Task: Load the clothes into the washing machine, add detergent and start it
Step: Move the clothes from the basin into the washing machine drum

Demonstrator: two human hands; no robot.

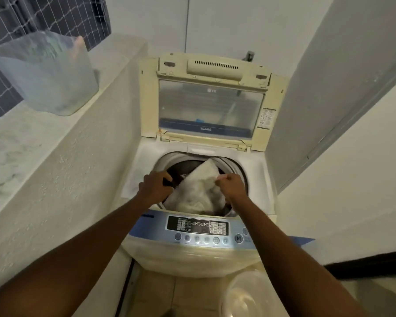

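Observation:
A cream top-loading washing machine stands in front of me with its lid raised upright. A white cloth lies across the drum opening, partly inside. My left hand grips a dark piece of clothing at the drum's left rim. My right hand pinches the white cloth's right edge. The blue control panel with its buttons faces me below the drum. The drum's inside is mostly hidden by the cloth.
A translucent plastic bag sits on the pale ledge to the left. A clear round plastic basin rests on the floor at the machine's front right. Walls close in on both sides of the machine.

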